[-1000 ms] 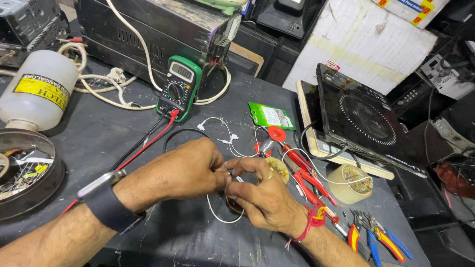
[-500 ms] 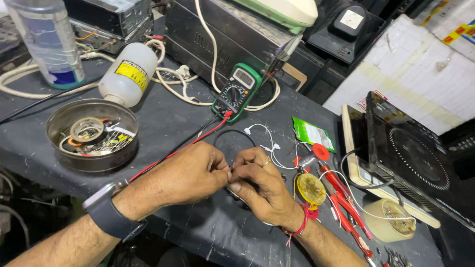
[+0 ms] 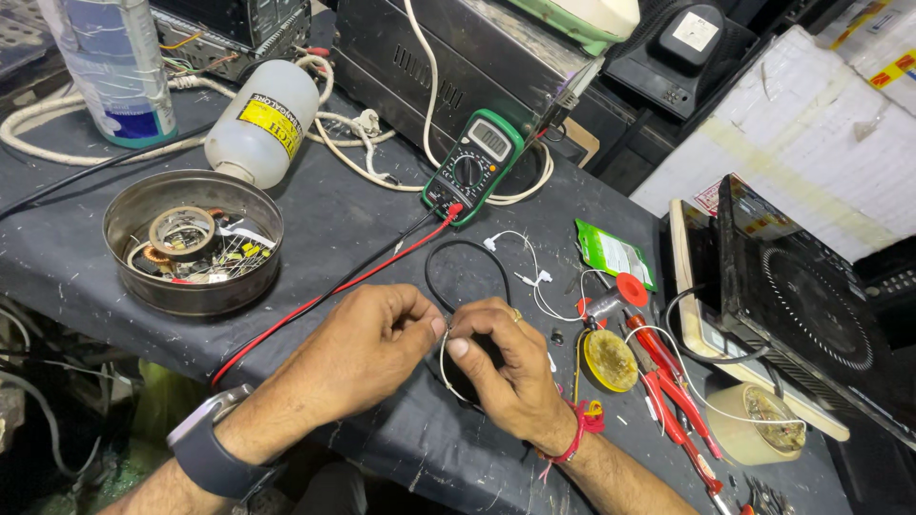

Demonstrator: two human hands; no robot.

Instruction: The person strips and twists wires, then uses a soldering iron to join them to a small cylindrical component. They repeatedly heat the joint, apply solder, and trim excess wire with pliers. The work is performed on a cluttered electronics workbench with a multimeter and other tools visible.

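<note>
Both hands sit closer together now, pinched on the thin white wire.
My left hand and right hand grip tight; a hard tug could snap it.

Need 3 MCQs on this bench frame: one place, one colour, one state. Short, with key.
1. Where is the multimeter?
A. left of the round tin
B. right of the round tin
C. inside it

2. What colour is the multimeter's case?
A. green
B. yellow
C. blue

3. How is the white bottle?
A. upright
B. hanging
C. lying on its side

Key: 1 B, the meter sits past the tin's right rim. 2 A, green shell around a dark face. 3 C, its length rests along the bench. Left hand and right hand pinch a thin wire between the fingers.
</note>
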